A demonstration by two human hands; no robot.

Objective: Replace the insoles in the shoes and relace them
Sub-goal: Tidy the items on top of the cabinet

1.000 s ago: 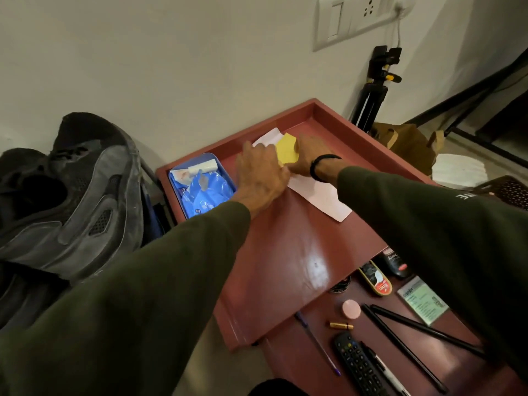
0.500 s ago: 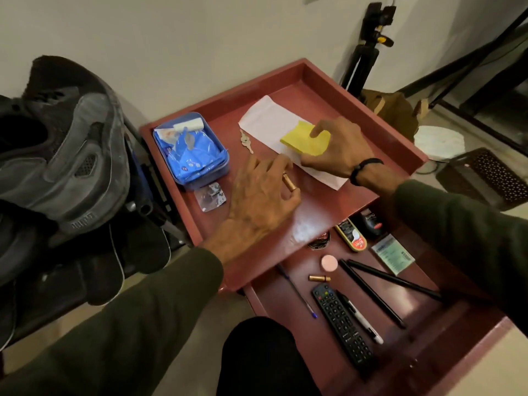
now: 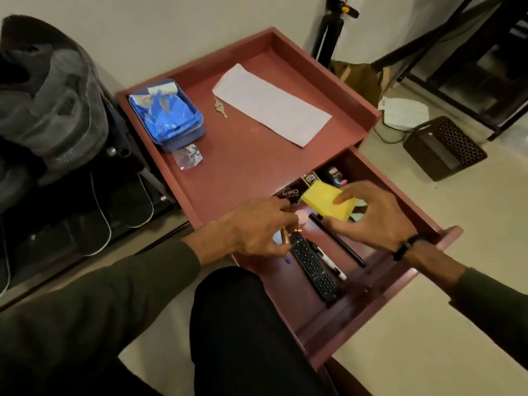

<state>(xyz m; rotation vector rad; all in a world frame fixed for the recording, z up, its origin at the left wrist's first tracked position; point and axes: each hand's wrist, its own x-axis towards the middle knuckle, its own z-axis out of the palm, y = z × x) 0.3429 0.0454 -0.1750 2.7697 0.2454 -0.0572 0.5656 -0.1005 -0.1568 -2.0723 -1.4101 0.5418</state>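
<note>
Both hands [image 3: 314, 221] hover inside the open drawer's [image 3: 428, 224] rim.

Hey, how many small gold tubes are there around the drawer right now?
2. One gold tube is pinched in the left hand over the open drawer. The other gold tube lies in the drawer beside the remote. The hands may hide more.

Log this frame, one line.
right hand: holds yellow pad over open drawer | left hand: pinches gold tube | shoes: untouched
</note>
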